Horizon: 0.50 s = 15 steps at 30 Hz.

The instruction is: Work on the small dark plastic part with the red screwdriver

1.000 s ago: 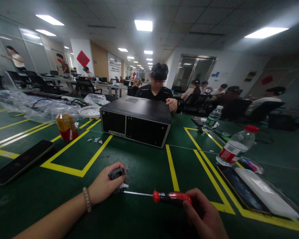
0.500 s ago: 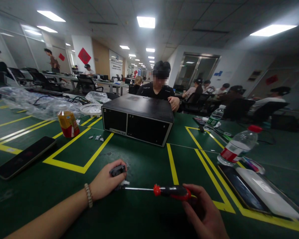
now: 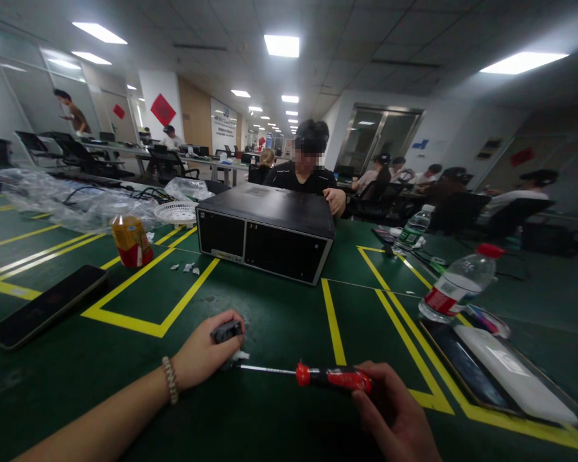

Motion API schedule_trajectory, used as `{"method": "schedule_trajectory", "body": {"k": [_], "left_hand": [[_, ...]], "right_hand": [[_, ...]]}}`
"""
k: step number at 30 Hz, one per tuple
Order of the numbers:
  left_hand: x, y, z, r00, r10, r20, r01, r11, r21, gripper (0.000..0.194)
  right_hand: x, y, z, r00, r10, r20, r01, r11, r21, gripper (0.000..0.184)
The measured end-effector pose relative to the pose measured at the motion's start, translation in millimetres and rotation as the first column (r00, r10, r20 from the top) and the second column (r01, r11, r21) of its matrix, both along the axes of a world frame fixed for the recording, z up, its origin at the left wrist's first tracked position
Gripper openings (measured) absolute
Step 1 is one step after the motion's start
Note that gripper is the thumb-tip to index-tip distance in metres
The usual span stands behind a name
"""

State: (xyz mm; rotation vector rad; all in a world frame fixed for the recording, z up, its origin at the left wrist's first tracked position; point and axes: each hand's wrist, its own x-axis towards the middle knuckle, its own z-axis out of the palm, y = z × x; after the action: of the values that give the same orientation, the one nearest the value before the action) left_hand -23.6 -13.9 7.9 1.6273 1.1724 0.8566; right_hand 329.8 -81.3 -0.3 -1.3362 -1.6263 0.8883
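Screwdriver point(image 3: 304, 374) with slim metal shaft point(image 3: 268, 369)

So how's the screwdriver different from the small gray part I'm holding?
The screwdriver has a red and black handle and a bright shaft; the gray part looks dark gray.
The screwdriver is long and slim; the gray part looks shorter.
Your right hand holds the screwdriver; your left hand holds the gray part.
Both are handheld.
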Motion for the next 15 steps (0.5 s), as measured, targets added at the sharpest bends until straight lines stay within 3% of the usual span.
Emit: {"method": "schedule_trajectory", "body": {"k": [9,15], "left_hand": [[0.1,-0.8,0.8,1.000,-0.010,0.015,0.010,1.000,-0.006,0.014],[0.8,-2.1,1.5,1.000,-0.006,0.024,0.006,1.000,-0.008,0.012]], "right_hand": [[0.3,0.0,6.5,0.999,0.040,0.035,-0.039,0.999,-0.034,0.038],[-9.0,-4.6,3.6,0.997,-0.066,-0.042,0.067,0.998,0.014,0.037]]}}
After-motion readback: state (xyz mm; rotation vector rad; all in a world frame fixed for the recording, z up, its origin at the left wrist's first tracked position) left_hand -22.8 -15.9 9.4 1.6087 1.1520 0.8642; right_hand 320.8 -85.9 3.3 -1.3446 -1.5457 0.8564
